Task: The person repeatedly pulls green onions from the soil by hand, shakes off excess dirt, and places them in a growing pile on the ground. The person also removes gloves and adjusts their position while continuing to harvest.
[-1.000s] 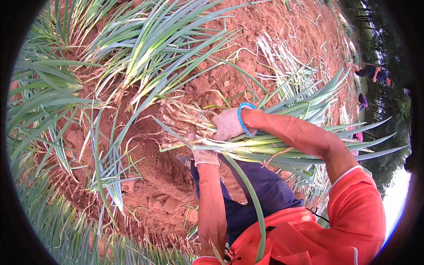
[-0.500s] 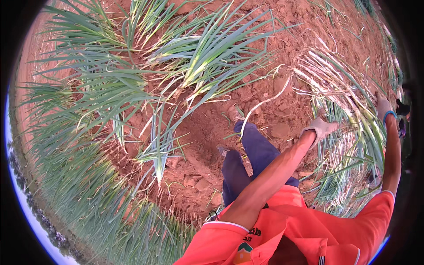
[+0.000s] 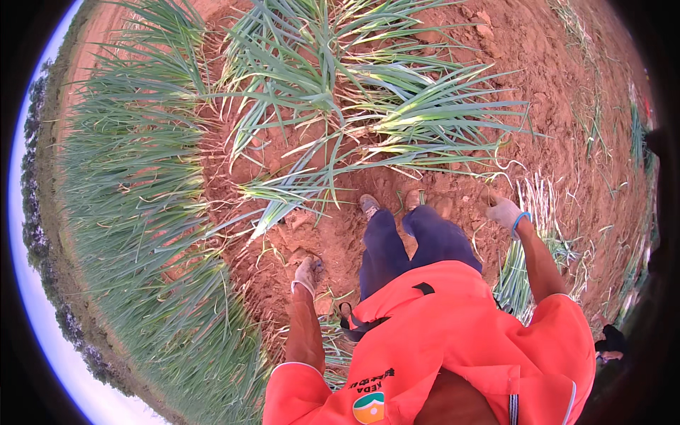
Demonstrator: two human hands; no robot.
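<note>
My left hand, in a pale soiled glove, hangs over red soil beside the row of spring onions, its fingers loosely curled with nothing visible in them. At the right, my gloved right hand reaches forward with fingers somewhat apart, and I see nothing held. A blue band circles that wrist. Just beyond it lies a bundle of spring onions, white stems pointing away and green leaves toward me. Ahead of my feet, loose spring onions lie in overlapping heaps. A few more spring onions rest between the left row and my feet.
A dense row of spring onions curves along the left. Red, clumpy soil spreads ahead and right, strewn with loose leaves. My shoes stand close to the heaps. A dark shape, perhaps part of a person, shows at the lower right edge.
My view and body have turned left. Both hands have come away from the spring onion bundle at the right; the left has swung across to the left side.
</note>
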